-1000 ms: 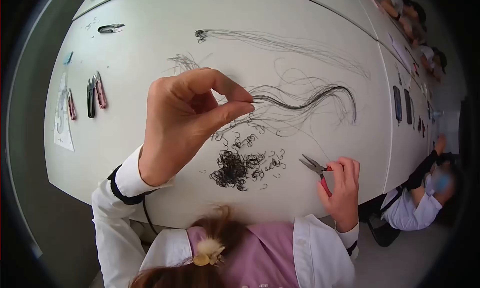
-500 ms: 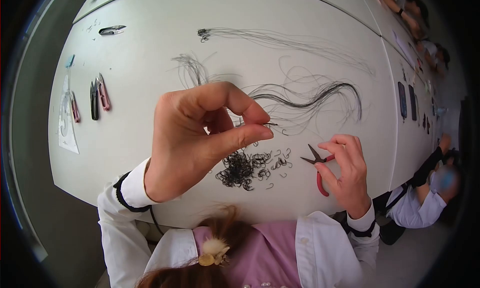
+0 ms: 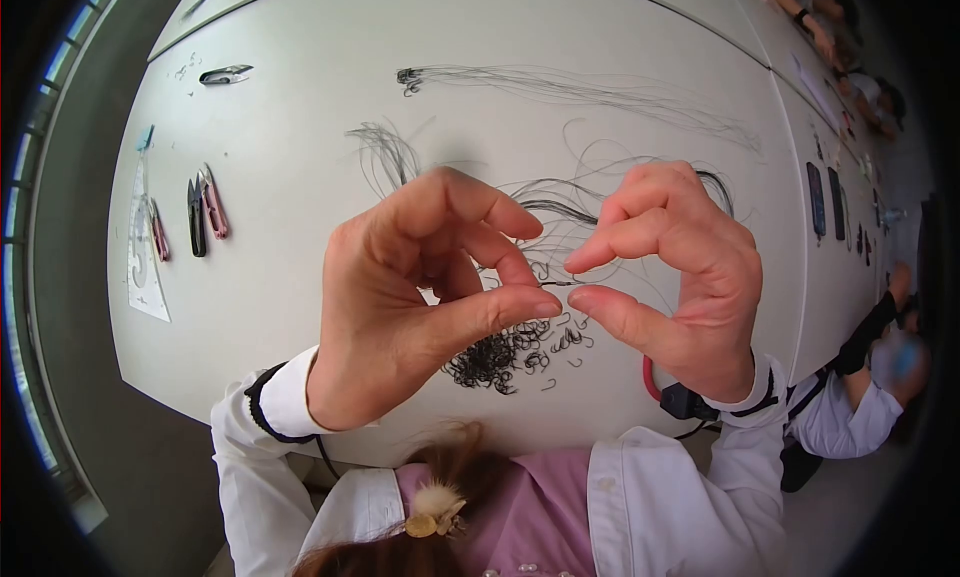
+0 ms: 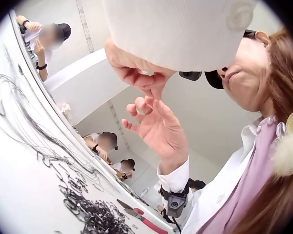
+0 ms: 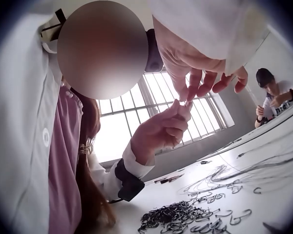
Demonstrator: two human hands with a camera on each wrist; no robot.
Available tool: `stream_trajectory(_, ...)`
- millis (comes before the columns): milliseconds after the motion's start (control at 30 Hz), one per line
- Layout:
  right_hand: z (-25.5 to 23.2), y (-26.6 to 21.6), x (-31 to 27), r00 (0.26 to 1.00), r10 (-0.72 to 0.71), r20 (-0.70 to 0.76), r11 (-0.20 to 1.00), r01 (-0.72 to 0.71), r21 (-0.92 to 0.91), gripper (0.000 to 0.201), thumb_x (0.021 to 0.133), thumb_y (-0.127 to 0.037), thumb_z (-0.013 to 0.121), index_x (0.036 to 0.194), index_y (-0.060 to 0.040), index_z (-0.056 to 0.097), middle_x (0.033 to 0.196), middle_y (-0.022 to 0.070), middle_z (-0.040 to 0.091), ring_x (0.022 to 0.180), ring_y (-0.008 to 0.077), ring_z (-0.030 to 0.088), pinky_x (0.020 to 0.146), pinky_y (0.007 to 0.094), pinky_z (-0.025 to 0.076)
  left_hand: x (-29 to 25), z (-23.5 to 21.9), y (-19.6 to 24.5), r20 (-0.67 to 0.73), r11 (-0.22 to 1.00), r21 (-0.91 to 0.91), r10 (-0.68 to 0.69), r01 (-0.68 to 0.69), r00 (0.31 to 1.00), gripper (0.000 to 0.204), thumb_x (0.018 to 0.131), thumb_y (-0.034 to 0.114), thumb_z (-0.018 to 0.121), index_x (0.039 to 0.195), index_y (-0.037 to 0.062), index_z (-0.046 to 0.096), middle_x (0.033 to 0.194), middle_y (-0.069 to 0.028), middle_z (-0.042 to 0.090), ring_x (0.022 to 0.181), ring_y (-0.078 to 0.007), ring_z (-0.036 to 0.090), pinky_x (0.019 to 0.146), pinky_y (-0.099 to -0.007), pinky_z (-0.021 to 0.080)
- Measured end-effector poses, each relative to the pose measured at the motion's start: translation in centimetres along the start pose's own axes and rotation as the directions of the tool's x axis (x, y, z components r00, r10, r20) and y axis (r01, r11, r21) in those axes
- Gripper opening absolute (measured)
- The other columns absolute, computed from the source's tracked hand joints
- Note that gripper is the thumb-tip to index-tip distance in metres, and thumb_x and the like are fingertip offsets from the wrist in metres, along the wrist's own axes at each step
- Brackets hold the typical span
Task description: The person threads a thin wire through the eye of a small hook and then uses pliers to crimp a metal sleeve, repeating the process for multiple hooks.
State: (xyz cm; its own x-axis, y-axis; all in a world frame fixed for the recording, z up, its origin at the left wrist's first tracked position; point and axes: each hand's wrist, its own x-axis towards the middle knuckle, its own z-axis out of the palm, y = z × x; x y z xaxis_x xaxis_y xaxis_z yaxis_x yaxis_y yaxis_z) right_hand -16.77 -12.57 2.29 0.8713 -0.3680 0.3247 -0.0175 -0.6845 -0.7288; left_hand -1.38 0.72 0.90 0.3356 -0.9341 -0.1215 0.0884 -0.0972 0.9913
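In the head view the left hand (image 3: 410,297) pinches a tiny dark piece (image 3: 554,283) between thumb and finger, over the table. Facing it, the right hand (image 3: 685,272) has its thumb and index fingertips close around the piece's other end, a small gap between them. Beneath both hands lies a pile of small black hooks (image 3: 487,362), with loose hooks around it. Fine dark strands (image 3: 560,209) stretch behind the hands. Red-handled pliers (image 4: 141,219) lie beside the pile in the left wrist view; in the head view the right hand mostly hides them.
At the table's left are snips (image 3: 196,217), pink-handled snips (image 3: 214,209) and a clear set square (image 3: 148,282). Another pair of snips (image 3: 226,75) lies farther back. A second hook bundle with long strands (image 3: 410,77) is at the back. People sit along the right.
The right hand has left the pliers and risen leftward to the left hand's fingertips. The left hand has moved slightly down and right with the tiny piece, its index finger now lifted off the thumb.
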Motion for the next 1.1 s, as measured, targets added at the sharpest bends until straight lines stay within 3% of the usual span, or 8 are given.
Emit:
stream_trajectory(433, 0.7, 0.5, -0.1, 0.999, -0.002, -0.050, 1.000, 0.001, -0.013, 0.018, 0.057, 0.004, 0.069, 0.071, -0.0060, 0.064, 0.078, 0.0029, 0.054, 0.081, 0.0205, 0.049, 0.072, 0.0320, 0.040, 0.3, 0.3, -0.5, 0.008, 0.998, -0.045, 0.044, -0.044, 0.999, 0.030, 0.068, -0.001, 0.077, 0.089, -0.0005, 0.056, 0.077, -0.0043, 0.061, 0.069, -0.0078, 0.061, 0.058, -0.0167, 0.047)
stream_trajectory(533, 0.7, 0.5, -0.1, 0.997, -0.006, -0.071, 0.999, 0.003, -0.038, 0.018, 0.057, 0.003, 0.069, 0.071, -0.0060, 0.063, 0.078, 0.0029, 0.054, 0.081, 0.0206, 0.049, 0.071, 0.0317, 0.040, 0.2, 0.1, -0.4, 0.059, 1.000, 0.014, -0.018, 0.017, 0.998, 0.024, 0.070, 0.001, 0.076, 0.086, -0.0010, 0.058, 0.077, -0.0046, 0.062, 0.064, -0.0052, 0.058, 0.052, -0.0150, 0.043)
stream_trajectory(600, 0.8, 0.5, -0.2, 0.997, -0.006, -0.080, 0.999, 0.002, -0.052, 0.018, 0.056, 0.003, 0.069, 0.071, -0.0060, 0.064, 0.077, 0.0030, 0.053, 0.081, 0.0206, 0.049, 0.071, 0.0314, 0.040, 0.2, 0.3, -0.6, 0.057, 1.000, -0.021, -0.012, 0.013, 0.998, 0.011, 0.077, 0.006, 0.071, 0.081, 0.0008, 0.062, 0.074, 0.0005, 0.063, 0.048, 0.0021, 0.042, 0.044, -0.0146, 0.031)
stream_trajectory(933, 1.2, 0.2, -0.3, 0.987, -0.084, -0.140, 0.985, 0.061, -0.158, 0.022, 0.054, 0.000, 0.072, 0.073, -0.0063, 0.065, 0.078, 0.0044, 0.055, 0.079, 0.0223, 0.048, 0.069, 0.0318, 0.040, 0.2, 0.3, -0.6, 0.037, 1.000, 0.004, 0.006, -0.006, 0.999, 0.006, 0.080, 0.003, 0.067, 0.077, -0.0006, 0.064, 0.074, -0.0008, 0.065, 0.049, 0.0028, 0.044, 0.043, -0.0144, 0.032)
stream_trajectory(1100, 1.0, 0.1, -0.4, 0.986, -0.105, -0.132, 0.976, 0.077, -0.203, 0.024, 0.052, -0.001, 0.073, 0.075, -0.0066, 0.066, 0.078, 0.0044, 0.055, 0.080, 0.0230, 0.048, 0.070, 0.0323, 0.040, 0.1, 0.4, -0.1, 0.010, 0.999, -0.006, -0.053, 0.053, 0.999, 0.009, 0.074, 0.000, 0.071, 0.076, -0.0007, 0.063, 0.069, -0.0044, 0.063, 0.048, -0.0014, 0.045, 0.042, -0.0158, 0.032)
